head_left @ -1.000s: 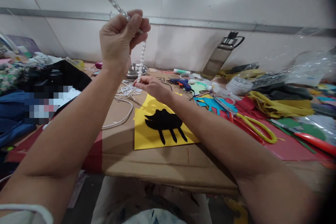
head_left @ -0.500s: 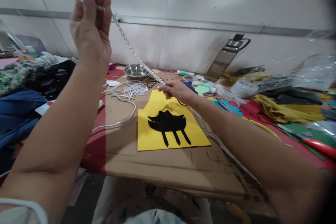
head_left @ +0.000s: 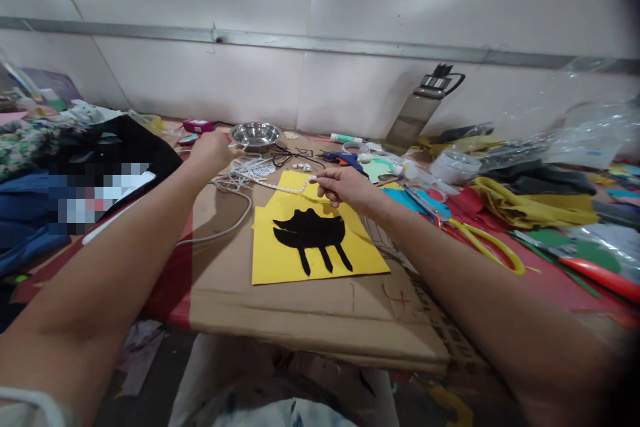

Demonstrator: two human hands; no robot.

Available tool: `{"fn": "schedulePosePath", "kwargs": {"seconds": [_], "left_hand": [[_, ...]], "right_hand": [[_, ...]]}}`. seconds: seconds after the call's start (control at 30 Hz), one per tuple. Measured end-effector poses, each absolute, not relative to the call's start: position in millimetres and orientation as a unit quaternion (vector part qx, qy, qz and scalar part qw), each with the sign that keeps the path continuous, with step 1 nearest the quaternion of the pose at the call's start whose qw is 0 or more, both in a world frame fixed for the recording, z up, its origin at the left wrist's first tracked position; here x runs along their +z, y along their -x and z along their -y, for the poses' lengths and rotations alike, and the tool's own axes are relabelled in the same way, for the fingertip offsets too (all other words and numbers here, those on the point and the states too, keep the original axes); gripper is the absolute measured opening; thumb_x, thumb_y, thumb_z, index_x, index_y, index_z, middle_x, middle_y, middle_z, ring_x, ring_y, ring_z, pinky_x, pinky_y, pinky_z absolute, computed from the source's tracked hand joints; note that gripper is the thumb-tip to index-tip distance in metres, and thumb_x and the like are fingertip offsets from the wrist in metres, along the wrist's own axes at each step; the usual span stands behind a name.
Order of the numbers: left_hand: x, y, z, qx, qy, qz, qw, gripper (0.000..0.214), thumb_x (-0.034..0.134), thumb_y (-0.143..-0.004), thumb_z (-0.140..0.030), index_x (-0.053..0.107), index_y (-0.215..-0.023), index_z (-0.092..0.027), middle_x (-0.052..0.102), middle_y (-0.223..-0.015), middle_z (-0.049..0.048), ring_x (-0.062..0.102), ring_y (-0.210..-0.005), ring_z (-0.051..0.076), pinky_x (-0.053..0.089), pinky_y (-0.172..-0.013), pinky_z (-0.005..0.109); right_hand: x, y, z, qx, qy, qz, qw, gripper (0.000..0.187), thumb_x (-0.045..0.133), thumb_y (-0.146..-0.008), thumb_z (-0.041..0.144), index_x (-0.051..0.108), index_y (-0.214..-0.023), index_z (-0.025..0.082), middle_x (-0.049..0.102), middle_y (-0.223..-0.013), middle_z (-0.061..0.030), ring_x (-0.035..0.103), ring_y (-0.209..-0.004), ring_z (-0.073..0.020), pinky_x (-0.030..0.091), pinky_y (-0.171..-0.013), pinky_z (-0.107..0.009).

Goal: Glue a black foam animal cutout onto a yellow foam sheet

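Observation:
My right hand [head_left: 345, 185] pinches one end of a pearl bead string [head_left: 283, 188] above the top of a yellow sheet [head_left: 273, 267]. From there the beads droop left toward a tangle of white cord [head_left: 245, 173]. A black cut-out shape [head_left: 315, 230] with three legs lies on the yellow sheet. My left hand [head_left: 213, 150] is low beside the cord tangle, just left of a shiny metal bowl [head_left: 256, 135]. Its fingers are mostly hidden, so I cannot tell whether it holds anything.
Cardboard [head_left: 225, 293] covers the table under the sheet. Behind it lie a blue glue gun [head_left: 347, 160] and a grey bottle [head_left: 417, 110]. Yellow-handled scissors [head_left: 493, 243], cloth scraps and plastic wrap crowd the right. Dark fabric [head_left: 135, 140] and a phone-like object [head_left: 120, 193] are at left.
My left hand has come down from high up, where it held the bead string stretched taut, to beside the cord tangle. The string now hangs slack. My right hand still pinches it.

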State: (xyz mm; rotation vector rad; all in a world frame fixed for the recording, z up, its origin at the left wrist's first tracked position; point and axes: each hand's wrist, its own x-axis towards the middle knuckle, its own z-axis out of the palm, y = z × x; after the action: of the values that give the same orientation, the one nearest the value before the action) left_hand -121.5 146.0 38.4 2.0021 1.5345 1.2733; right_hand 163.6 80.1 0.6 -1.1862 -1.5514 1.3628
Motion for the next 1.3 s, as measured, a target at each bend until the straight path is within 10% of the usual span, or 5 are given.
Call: {"fn": "schedulePosePath", "kwargs": {"seconds": [0.1, 0.3, 0.67, 1.3], "left_hand": [[45.1, 80.8, -114.4, 0.404, -0.762, -0.501, 0.074, 0.013, 0.071, -0.073, -0.021, 0.064, -0.062, -0.018, 0.060, -0.057, 0.0016, 0.060, -0.072, 0.019, 0.044, -0.072, 0.030], [34.6, 16.3, -64.2, 0.319, -0.827, -0.331, 0.324, 0.023, 0.049, -0.091, -0.024, 0.064, -0.106, -0.016, 0.070, -0.092, 0.0072, 0.063, -0.076, 0.014, 0.047, -0.060, 0.023], [12.8, 26.7, -57.3, 0.408, -0.699, -0.367, 0.459, 0.008, 0.068, -0.080, -0.021, 0.065, -0.085, -0.015, 0.064, -0.069, 0.0007, 0.052, -0.053, 0.007, 0.042, -0.050, 0.021], [5.8, 25.9, -48.1, 0.446, -0.790, -0.358, 0.221, 0.011, 0.070, -0.080, -0.031, 0.071, -0.084, -0.021, 0.073, -0.077, 0.0009, 0.061, -0.067, 0.011, 0.046, -0.061, 0.025]], "right_hand": [[5.5, -159.8, -74.9, 0.472, 0.461, 0.652, 0.375, 0.004, 0.061, -0.084, 0.015, 0.064, -0.086, 0.017, 0.059, -0.058, 0.0030, 0.043, -0.040, -0.0065, 0.040, -0.038, -0.020], [14.2, -157.3, -56.2, 0.421, 0.392, 0.706, 0.413, 0.015, 0.063, -0.086, 0.022, 0.048, -0.086, 0.022, 0.059, -0.058, 0.0063, 0.049, -0.042, -0.0077, 0.040, -0.039, -0.020], [9.2, -161.6, -36.3, 0.537, 0.438, 0.559, 0.456, 0.020, 0.074, -0.078, 0.031, 0.063, -0.087, 0.018, 0.069, -0.079, -0.0023, 0.060, -0.063, -0.0088, 0.055, -0.061, -0.025], [6.9, -155.6, -28.8, 0.546, 0.436, 0.554, 0.453, 0.023, 0.077, -0.073, 0.037, 0.064, -0.076, 0.019, 0.064, -0.073, -0.0004, 0.058, -0.061, -0.0090, 0.053, -0.059, -0.025]]}}
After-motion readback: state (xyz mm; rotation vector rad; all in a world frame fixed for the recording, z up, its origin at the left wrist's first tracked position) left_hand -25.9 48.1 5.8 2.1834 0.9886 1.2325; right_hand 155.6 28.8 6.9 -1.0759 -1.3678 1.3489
